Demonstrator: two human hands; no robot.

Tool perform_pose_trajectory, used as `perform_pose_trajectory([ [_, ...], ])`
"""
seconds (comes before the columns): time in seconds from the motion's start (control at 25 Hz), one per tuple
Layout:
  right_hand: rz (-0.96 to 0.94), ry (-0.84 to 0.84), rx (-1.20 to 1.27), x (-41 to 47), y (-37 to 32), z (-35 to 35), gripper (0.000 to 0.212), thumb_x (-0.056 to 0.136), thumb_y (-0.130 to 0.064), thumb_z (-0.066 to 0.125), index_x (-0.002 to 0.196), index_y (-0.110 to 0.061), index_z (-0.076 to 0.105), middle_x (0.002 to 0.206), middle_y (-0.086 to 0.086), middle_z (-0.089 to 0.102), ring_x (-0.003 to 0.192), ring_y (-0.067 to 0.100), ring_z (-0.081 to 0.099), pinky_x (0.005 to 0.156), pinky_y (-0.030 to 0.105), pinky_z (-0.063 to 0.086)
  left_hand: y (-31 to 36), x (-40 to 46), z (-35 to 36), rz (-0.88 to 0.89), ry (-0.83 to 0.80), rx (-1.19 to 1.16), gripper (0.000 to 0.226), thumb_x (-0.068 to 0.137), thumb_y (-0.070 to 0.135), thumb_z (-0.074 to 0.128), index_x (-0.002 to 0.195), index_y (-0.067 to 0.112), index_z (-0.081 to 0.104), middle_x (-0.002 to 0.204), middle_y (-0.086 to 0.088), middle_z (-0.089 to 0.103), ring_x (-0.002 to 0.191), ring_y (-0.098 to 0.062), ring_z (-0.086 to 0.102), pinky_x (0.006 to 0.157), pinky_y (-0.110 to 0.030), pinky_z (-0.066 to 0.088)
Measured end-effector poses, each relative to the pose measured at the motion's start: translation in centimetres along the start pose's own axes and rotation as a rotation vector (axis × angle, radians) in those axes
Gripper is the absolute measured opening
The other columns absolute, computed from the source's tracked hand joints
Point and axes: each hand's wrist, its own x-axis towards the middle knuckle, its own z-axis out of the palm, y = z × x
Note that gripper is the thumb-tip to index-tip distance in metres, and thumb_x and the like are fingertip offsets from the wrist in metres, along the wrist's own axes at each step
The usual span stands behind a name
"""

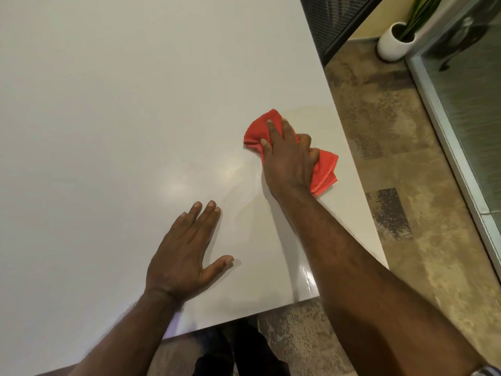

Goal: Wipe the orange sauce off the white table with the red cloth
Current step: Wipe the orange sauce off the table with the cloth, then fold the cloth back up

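Observation:
My right hand (288, 156) presses a bunched red cloth (259, 130) flat on the white table (122, 104), close to the table's right edge. The cloth sticks out beyond my fingers on the far side and behind my palm on the right. A faint yellowish smear (309, 112) shows on the table just beyond the cloth, and wet streaks (244, 196) shine on the surface near my wrist. No strong orange sauce is visible. My left hand (184, 256) lies flat on the table nearer to me, fingers spread, holding nothing.
The table's right edge (352, 169) and near edge (244, 317) border a mottled brown tile floor (401, 147). A white pot with a green plant (394, 42) stands on the floor at the far right, beside a glass door frame (444, 137). A dark mesh panel (329, 20) stands behind the table.

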Motion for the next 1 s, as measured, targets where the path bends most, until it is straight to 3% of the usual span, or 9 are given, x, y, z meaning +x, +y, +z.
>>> perform_pose_trajectory([
  [0.2, -0.24, 0.001, 0.113, -6.9, -1.6, -1.9, 0.046, 0.099, -0.044, 0.037, 0.145, -0.035, 0.035, 0.155, -0.005, 0.037, 0.121, 0.03, 0.046, 0.09, 0.046, 0.038, 0.0, -0.2, -0.3, -0.009, -0.011, -0.064, 0.088, 0.089, 0.074, 0.027, 0.156, 0.017, 0.021, 0.163, 0.003, 0.019, 0.152, -0.016, 0.012, 0.122, -0.038, 0.014],
  [0.36, -0.309, 0.035, 0.206, -12.4, -2.3, -4.1, 0.049, 0.099, -0.046, 0.036, 0.147, -0.039, 0.027, 0.157, -0.008, 0.034, 0.13, 0.028, 0.045, 0.098, 0.049, 0.038, 0.9, -1.6, -2.2, -0.118, 0.089, -0.371, 0.086, 0.088, 0.076, 0.025, 0.154, 0.02, 0.02, 0.161, 0.001, 0.024, 0.149, -0.015, 0.022, 0.121, -0.037, 0.016],
  [0.48, -0.389, 0.02, 0.243, -16.0, -2.1, -5.8, 0.053, 0.1, -0.049, 0.034, 0.149, -0.042, 0.018, 0.158, -0.01, 0.029, 0.134, 0.026, 0.042, 0.103, 0.049, 0.035, 1.4, -3.7, -4.6, -0.269, 0.274, -0.583, 0.077, 0.09, 0.073, 0.027, 0.149, 0.024, 0.036, 0.154, 0.006, 0.039, 0.141, -0.01, 0.038, 0.112, -0.032, 0.031],
  [0.56, -0.444, -0.003, 0.237, -18.1, -1.8, -6.9, 0.052, 0.1, -0.05, 0.032, 0.149, -0.043, 0.018, 0.158, -0.011, 0.028, 0.133, 0.025, 0.042, 0.104, 0.048, 0.035, 2.2, -4.6, -6.7, -0.354, 0.365, -0.767, 0.064, 0.091, 0.07, 0.029, 0.136, 0.029, 0.051, 0.14, 0.008, 0.055, 0.125, -0.01, 0.055, 0.102, -0.027, 0.042],
  [0.68, -0.508, -0.071, 0.241, -20.2, -1.7, -8.5, 0.055, 0.098, -0.05, 0.034, 0.15, -0.043, 0.016, 0.159, -0.011, 0.027, 0.133, 0.027, 0.043, 0.103, 0.05, 0.036, 4.3, -5.1, -9.7, -0.459, 0.234, -0.958, 0.062, 0.085, 0.065, 0.029, 0.117, 0.024, 0.065, 0.111, 0.003, 0.072, 0.1, -0.016, 0.068, 0.089, -0.033, 0.051],
  [0.8, -0.597, -0.048, 0.169, -21.4, -1.7, -10.0, 0.056, 0.096, -0.047, 0.042, 0.148, -0.041, 0.024, 0.157, -0.009, 0.033, 0.129, 0.027, 0.047, 0.099, 0.047, 0.042, 7.5, -5.7, -11.6, -0.45, 0.102, -0.933, 0.052, 0.088, 0.064, 0.043, 0.087, 0.021, 0.072, 0.078, 0.0, 0.073, 0.075, -0.009, 0.068, 0.073, -0.026, 0.052],
  [0.88, -0.616, -0.035, 0.169, -21.7, -1.8, -11.1, 0.054, 0.095, -0.045, 0.043, 0.147, -0.039, 0.03, 0.156, -0.007, 0.036, 0.127, 0.027, 0.049, 0.097, 0.045, 0.044, 9.2, -6.0, -12.3, -0.471, 0.09, -0.946, 0.039, 0.093, 0.057, 0.051, 0.085, 0.025, 0.072, 0.081, 0.001, 0.075, 0.077, -0.01, 0.071, 0.075, -0.027, 0.055],
  [1.0, -0.637, -0.048, 0.207, -21.5, -1.5, -12.8, 0.054, 0.094, -0.046, 0.041, 0.146, -0.038, 0.031, 0.157, -0.006, 0.034, 0.128, 0.028, 0.049, 0.098, 0.046, 0.043, 10.7, -6.1, -13.2, -0.526, 0.119, -1.013, 0.029, 0.096, 0.042, 0.053, 0.104, 0.02, 0.071, 0.093, -0.003, 0.077, 0.089, -0.02, 0.073, 0.086, -0.043, 0.057],
])
